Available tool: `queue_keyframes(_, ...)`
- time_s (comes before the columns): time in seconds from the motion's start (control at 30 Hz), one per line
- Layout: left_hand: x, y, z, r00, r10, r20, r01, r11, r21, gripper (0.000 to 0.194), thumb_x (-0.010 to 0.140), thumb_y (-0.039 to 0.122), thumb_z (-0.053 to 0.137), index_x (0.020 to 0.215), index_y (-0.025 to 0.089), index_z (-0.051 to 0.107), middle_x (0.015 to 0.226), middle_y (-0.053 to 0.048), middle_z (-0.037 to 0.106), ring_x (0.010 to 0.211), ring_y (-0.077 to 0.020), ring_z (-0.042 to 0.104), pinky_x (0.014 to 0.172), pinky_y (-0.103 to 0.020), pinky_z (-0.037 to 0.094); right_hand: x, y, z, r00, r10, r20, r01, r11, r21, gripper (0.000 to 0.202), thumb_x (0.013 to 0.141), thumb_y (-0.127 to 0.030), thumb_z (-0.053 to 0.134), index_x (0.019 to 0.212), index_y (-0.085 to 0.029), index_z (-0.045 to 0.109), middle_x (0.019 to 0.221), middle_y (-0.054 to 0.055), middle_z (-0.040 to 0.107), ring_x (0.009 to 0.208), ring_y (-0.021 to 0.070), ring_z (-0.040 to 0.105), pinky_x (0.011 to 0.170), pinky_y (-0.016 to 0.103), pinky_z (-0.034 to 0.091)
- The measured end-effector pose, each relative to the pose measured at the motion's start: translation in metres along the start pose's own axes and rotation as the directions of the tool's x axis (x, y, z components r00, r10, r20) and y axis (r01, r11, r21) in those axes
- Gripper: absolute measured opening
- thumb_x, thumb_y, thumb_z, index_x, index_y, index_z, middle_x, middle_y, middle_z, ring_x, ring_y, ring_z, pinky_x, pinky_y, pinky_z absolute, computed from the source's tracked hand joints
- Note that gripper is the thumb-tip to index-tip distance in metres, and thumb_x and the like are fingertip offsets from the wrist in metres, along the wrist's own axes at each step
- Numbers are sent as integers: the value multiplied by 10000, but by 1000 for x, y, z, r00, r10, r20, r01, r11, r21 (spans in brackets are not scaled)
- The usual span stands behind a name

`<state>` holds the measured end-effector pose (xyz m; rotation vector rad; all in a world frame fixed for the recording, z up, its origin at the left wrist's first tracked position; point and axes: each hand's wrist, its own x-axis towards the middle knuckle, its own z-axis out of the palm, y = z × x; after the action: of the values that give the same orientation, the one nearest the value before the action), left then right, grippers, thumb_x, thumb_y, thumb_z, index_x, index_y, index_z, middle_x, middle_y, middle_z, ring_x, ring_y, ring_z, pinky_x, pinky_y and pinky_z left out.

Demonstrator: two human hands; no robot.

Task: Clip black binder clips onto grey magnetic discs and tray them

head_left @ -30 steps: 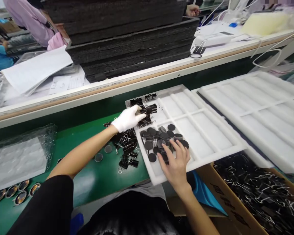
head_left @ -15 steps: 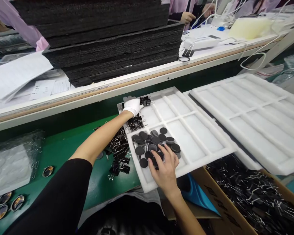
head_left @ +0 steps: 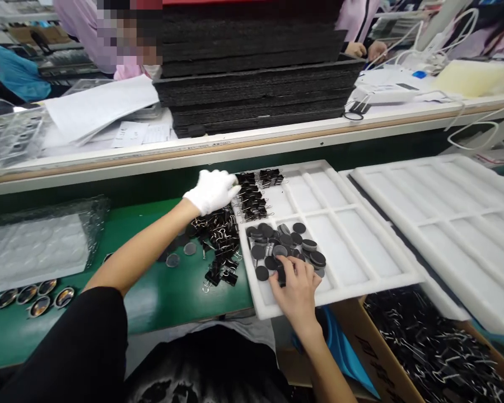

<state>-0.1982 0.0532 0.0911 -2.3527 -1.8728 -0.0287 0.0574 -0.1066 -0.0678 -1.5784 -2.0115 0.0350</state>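
Observation:
My left hand (head_left: 215,191), in a white glove, is just past the left edge of the white foam tray (head_left: 262,307). Its fingers are curled together beside a row of black binder clips (head_left: 252,196); what they hold, if anything, I cannot make out. My bare right hand (head_left: 297,288) reaches into the tray's front left compartment. There, its thumb and fingertips close around a black disc (head_left: 281,273) among several loose black and grey discs (head_left: 265,230). More binder clips (head_left: 222,235) lie heaped on the green table under my left wrist.
A second white foam tray (head_left: 437,184) is at the right. Below it stands a cardboard box (head_left: 357,330) full of binder clips. Round lenses (head_left: 40,305) and a clear plastic tray (head_left: 46,246) lie on the left. Black foam sheets (head_left: 256,92) are stacked on the shelf; co-workers sit behind.
My left hand has moved left, off the tray's back left compartment, uncovering the clips there. My right hand stays at the discs. The view has turned left.

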Motion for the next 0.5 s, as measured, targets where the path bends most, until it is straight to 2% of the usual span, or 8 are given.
queue_keyframes(0.03, -27, -15, -6, 1000, -6, -20, 6, 1000, 1, 438, 1021, 457, 382, 1156, 225, 728, 1136, -119, 732, 1071, -322, 660, 925, -479, 408, 0, 1, 0, 1000, -5, 1, 5, 1000, -19, 337, 909, -233, 553, 1232, -199, 639, 1166, 125, 660, 1093, 316, 571, 882, 445, 361)
queue_keyframes(0.1, -85, -47, -11, 992, -91, -88, 91, 996, -6, 415, 1020, 463, 409, 1168, 236, 724, 1203, -98, 731, 1114, -305, 654, 953, -464, 408, -2, 5, -3, 1000, -12, 5, 13, 998, -65, 345, 920, -260, 541, 1242, -181, 635, 1186, 142, 666, 1093, 333, 580, 886, 461, 379)
queue_keyframes(0.2, -177, -97, -3, 940, -307, -150, 306, 952, -32, 398, 1022, 452, 422, 1176, 237, 719, 1213, -75, 739, 1136, -286, 652, 965, -429, 424, -4, 15, -9, 995, -94, 18, 95, 994, -53, 329, 962, -317, 512, 1206, -151, 657, 1165, 161, 689, 1030, 336, 605, 854, 458, 437)
queue_keyframes(0.27, -237, -125, 10, 843, -503, -190, 507, 861, -32, 403, 1028, 406, 397, 1196, 219, 712, 1199, -89, 741, 1126, -286, 655, 948, -414, 438, -3, 23, -12, 980, -197, 3, 197, 978, 64, 350, 994, -366, 488, 1166, -128, 678, 1121, 172, 705, 1002, 327, 623, 881, 457, 482)
queue_keyframes(0.33, -290, -145, 27, 724, -657, -210, 672, 741, -1, 418, 1031, 361, 367, 1201, 197, 712, 1174, -112, 743, 1105, -297, 658, 942, -417, 443, 0, 28, -15, 975, -221, 3, 218, 964, 153, 367, 1001, -428, 499, 1136, -153, 699, 1095, 148, 724, 989, 325, 648, 920, 468, 504)
queue_keyframes(0.37, -312, -151, 35, 687, -698, -201, 715, 699, 18, 422, 1031, 365, 368, 1200, 190, 713, 1167, -120, 743, 1099, -304, 656, 948, -422, 442, 1, 29, -17, 977, -211, 13, 205, 961, 186, 380, 995, -467, 507, 1127, -173, 706, 1082, 132, 732, 965, 324, 665, 913, 471, 517)
queue_keyframes(0.4, -330, -155, 44, 669, -720, -182, 737, 675, 39, 424, 1029, 396, 388, 1209, 188, 710, 1171, -125, 739, 1103, -314, 652, 957, -428, 440, 3, 29, -20, 981, -191, 37, 179, 961, 212, 386, 986, -503, 516, 1119, -199, 712, 1078, 113, 739, 938, 321, 683, 885, 469, 531)
queue_keyframes(0.5, -357, -157, 69, 685, -720, -110, 728, 681, 82, 543, 966, 563, 521, 1324, 176, 648, 1268, -156, 690, 1155, -356, 622, 975, -447, 445, 10, 22, -31, 987, -114, 110, 84, 965, 250, 357, 955, -558, 546, 1073, -272, 725, 1085, 71, 751, 927, 330, 722, 783, 460, 552)
